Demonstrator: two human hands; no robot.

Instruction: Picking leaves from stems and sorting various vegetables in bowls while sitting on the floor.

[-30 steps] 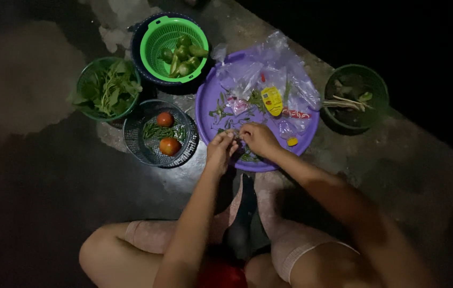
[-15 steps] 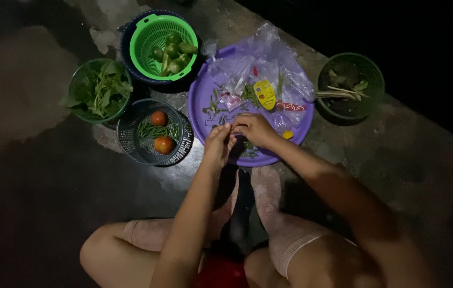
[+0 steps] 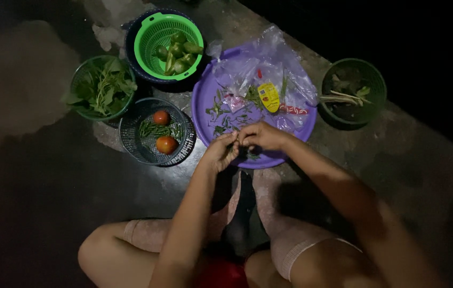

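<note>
Green stem (image 3: 235, 145), pinched between both hands' fingertips (image 3: 233, 140)

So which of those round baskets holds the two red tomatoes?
The dark mesh basket nearest the left hand; the other baskets hold only greens or stems.

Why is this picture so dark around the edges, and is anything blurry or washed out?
Head view: a single pool of light falls on the floor before the purple tray and dark mesh basket, leaving corners nearly black. The left hand and right hand are lit but soft, so what they pinch is unclear. Clear plastic bags catch mild glare. The far right basket sits in dimness.
</note>
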